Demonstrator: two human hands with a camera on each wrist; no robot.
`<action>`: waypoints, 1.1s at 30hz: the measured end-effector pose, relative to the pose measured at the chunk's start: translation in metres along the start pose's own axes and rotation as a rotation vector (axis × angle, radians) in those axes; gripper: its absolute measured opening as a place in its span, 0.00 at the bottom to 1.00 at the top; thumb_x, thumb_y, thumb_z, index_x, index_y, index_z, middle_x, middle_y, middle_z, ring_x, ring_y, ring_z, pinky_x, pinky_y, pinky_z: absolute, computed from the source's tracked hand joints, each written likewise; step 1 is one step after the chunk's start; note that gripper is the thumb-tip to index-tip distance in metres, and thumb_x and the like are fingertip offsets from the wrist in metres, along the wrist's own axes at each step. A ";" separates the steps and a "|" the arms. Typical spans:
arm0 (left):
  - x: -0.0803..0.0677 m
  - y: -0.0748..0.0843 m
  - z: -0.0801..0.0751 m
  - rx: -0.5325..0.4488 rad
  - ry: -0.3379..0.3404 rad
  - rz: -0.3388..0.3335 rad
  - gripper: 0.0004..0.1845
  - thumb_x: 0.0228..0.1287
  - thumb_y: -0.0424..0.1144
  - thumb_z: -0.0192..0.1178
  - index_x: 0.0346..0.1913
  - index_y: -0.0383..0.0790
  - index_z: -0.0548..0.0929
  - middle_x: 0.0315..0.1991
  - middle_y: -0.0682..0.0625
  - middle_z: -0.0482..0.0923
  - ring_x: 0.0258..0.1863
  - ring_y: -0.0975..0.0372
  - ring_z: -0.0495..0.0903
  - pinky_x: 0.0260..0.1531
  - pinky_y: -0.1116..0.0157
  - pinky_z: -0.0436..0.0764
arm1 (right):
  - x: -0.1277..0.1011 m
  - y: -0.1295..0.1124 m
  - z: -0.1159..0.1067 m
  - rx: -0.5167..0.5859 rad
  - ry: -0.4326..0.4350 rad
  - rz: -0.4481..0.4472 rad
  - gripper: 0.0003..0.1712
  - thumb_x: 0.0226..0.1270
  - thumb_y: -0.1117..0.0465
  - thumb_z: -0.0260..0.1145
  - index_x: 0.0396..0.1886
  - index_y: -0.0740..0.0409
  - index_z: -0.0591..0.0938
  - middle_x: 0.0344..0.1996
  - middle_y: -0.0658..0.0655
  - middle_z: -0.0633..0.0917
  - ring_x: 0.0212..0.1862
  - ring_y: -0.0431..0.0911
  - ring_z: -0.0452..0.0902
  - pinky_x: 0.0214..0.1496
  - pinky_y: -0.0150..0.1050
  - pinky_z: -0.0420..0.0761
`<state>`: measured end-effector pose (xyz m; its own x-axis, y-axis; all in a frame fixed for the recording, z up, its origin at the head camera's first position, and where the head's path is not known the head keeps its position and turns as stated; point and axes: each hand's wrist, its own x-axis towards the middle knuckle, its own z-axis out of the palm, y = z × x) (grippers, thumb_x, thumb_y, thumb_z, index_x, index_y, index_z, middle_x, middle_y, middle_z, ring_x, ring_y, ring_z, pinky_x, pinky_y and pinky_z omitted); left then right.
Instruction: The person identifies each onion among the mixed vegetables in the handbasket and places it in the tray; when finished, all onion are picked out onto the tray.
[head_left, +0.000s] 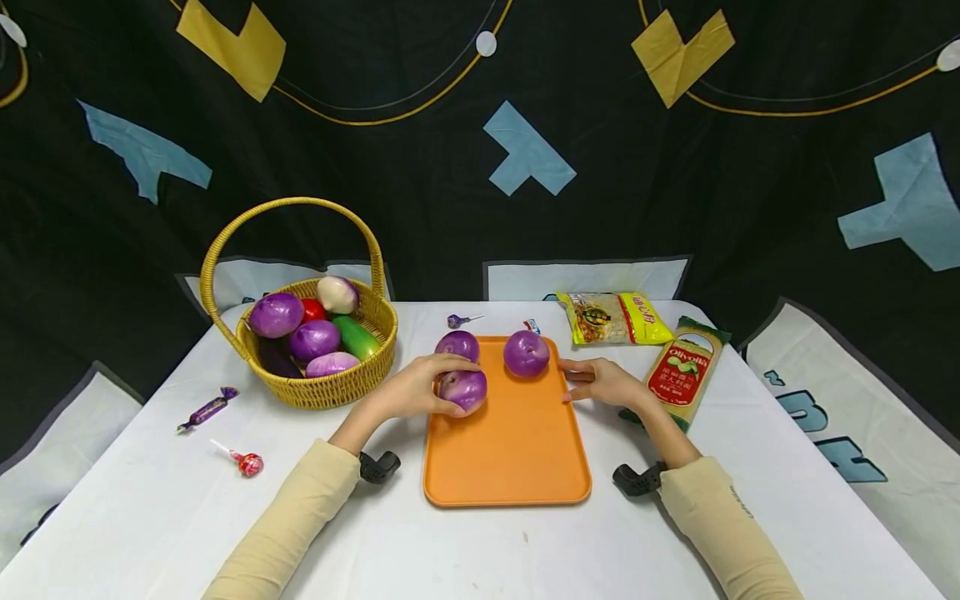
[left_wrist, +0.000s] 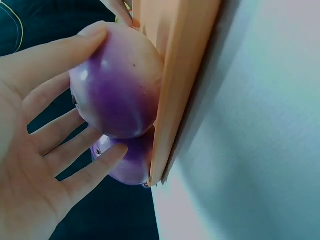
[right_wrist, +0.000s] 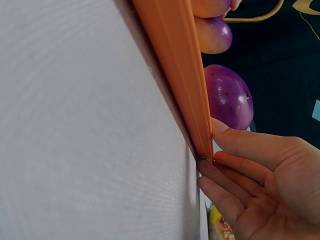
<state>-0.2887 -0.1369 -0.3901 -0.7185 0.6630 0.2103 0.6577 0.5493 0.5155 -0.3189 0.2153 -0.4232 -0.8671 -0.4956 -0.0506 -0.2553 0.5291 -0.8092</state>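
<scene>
An orange tray [head_left: 510, 450] lies on the table with three round purple onions on it. My left hand [head_left: 420, 385] holds the nearer left onion [head_left: 463, 392], thumb on its near side and fingers around its far side. In the left wrist view the thumb touches that onion [left_wrist: 117, 82], and the little finger reaches the onion behind it [left_wrist: 130, 162]. That second onion [head_left: 457, 344] sits at the tray's far left corner. A third onion [head_left: 527, 354] rests at the far right. My right hand [head_left: 603, 383] pinches the tray's right rim [right_wrist: 182, 75], thumb above, fingers at its outer side.
A wicker basket [head_left: 337, 392] of vegetables stands at the back left. A wrapped candy [head_left: 208, 409] and a red lollipop [head_left: 247, 463] lie at the left. A purple lollipop [head_left: 455, 321] is behind the tray. A yellow packet [head_left: 611, 318] and a pasta packet [head_left: 681, 371] lie right.
</scene>
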 end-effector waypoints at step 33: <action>-0.057 0.002 -0.109 0.064 0.177 -0.167 0.35 0.55 0.48 0.71 0.66 0.44 0.73 0.64 0.45 0.70 0.64 0.48 0.67 0.62 0.45 0.67 | -0.002 -0.003 -0.001 0.004 -0.009 -0.004 0.36 0.63 0.63 0.69 0.68 0.67 0.67 0.66 0.65 0.68 0.65 0.59 0.68 0.64 0.49 0.69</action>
<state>-0.2713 -0.2293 -0.3108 -0.8434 0.4637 0.2714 0.5351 0.6789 0.5028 -0.3167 0.2153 -0.4205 -0.8621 -0.5041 -0.0522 -0.2572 0.5240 -0.8120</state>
